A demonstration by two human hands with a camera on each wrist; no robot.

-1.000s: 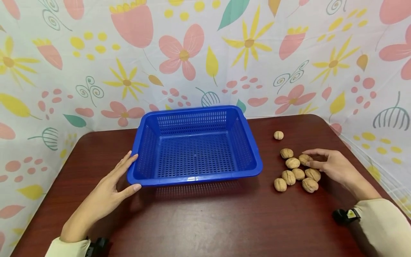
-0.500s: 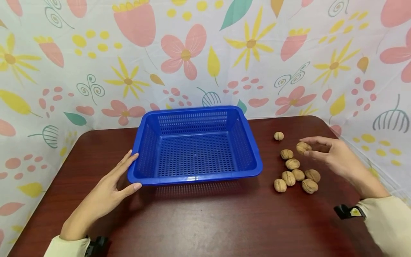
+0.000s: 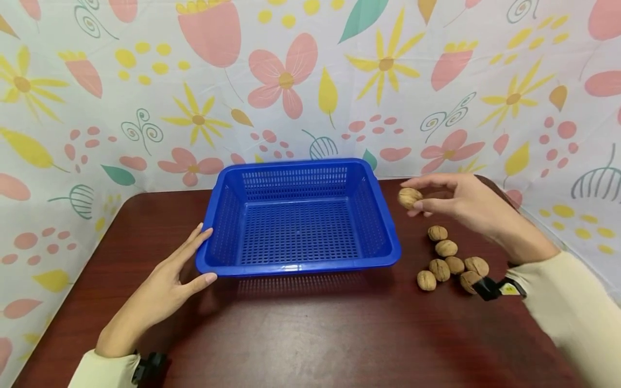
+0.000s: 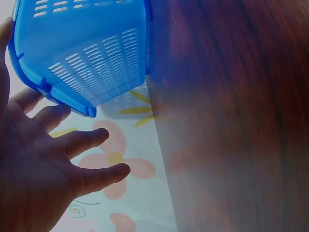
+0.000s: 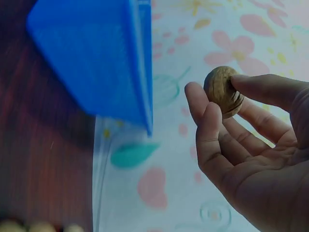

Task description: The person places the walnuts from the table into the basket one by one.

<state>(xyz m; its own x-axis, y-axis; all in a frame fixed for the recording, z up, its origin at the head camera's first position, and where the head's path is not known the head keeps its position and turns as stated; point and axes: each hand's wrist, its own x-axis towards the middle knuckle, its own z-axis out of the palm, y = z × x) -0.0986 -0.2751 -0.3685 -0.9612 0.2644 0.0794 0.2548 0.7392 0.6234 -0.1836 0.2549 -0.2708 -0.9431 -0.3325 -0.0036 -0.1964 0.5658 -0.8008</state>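
A blue plastic basket with slotted walls stands at the table's back middle; its inside holds nothing. My left hand touches its left rim, fingers straight and spread; the left wrist view shows that hand beside the basket's wall. Between thumb and fingertips my right hand pinches a walnut, held above the table just right of the basket. The right wrist view shows the pinched walnut clearly. Several other walnuts lie on the table below that hand.
The dark reddish-brown table reaches back to a white cloth printed with flowers and leaves. Part of the walnut group is covered by the black wrist strap of the right arm.
My right hand has lifted one walnut from the group and carried it up and left toward the basket's right rim. The left hand stays on the left rim.
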